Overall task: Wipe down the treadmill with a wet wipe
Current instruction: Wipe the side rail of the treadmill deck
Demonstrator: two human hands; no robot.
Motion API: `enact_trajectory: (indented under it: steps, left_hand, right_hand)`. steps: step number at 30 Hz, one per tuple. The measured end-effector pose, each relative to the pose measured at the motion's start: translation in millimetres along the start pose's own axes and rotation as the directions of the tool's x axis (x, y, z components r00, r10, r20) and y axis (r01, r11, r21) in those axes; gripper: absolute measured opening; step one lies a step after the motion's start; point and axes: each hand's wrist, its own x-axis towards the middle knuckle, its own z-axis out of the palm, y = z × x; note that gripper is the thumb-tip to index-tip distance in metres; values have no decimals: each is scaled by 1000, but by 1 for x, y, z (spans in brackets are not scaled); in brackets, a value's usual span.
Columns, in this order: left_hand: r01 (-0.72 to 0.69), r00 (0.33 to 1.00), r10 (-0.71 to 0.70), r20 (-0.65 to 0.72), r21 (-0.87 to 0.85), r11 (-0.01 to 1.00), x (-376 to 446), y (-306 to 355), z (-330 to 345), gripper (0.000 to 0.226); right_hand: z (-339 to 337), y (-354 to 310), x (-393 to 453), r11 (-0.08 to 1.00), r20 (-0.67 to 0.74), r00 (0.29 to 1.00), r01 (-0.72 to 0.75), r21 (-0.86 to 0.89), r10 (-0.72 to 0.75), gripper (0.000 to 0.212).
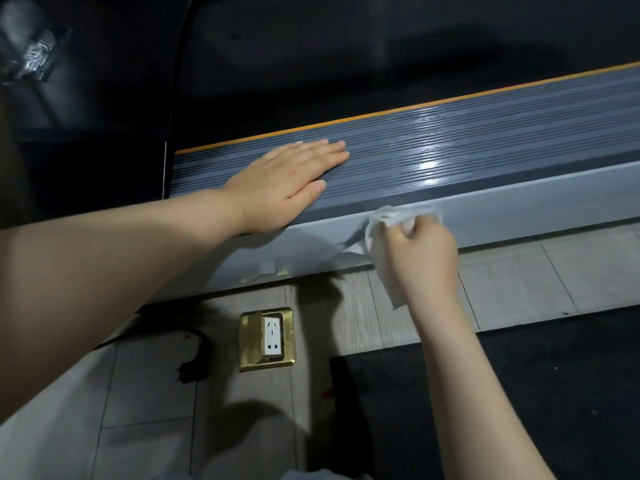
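R hand (424,251) grips the wipe (388,226) bunched in curled fingers, pressed against the side face of the rail (519,216), just under the ribbed top. L hand (294,181) lies flat, fingers straight, on the ribbed top, holding nothing, likely for balance.

To do it well, prob: keep the wipe flat on the face w/ even pressure, long strokes along the rail's length, overlap each pass. A loose tail of wipe hangs down; fold it in so it doesn't drag on the floor (433,299). Ribbed top shines as if wet, so prob done already. Steer clear of the socket (273,336) below w/ anything damp.
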Motion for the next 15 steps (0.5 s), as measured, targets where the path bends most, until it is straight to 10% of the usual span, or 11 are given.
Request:
enact_trajectory:
  steps: [7,15]
  left_hand:
    - [-4,1000,4,-4,4,1000,0,-2,1,55]
    - [10,1000,-11,-5,-18,1000,0,-2,2,54]
  right_hand:
    - [60,28,4,953,415,862,-297,-52,291,28]
    - [37,-42,-7,992,412,902,111,63,-128,37]
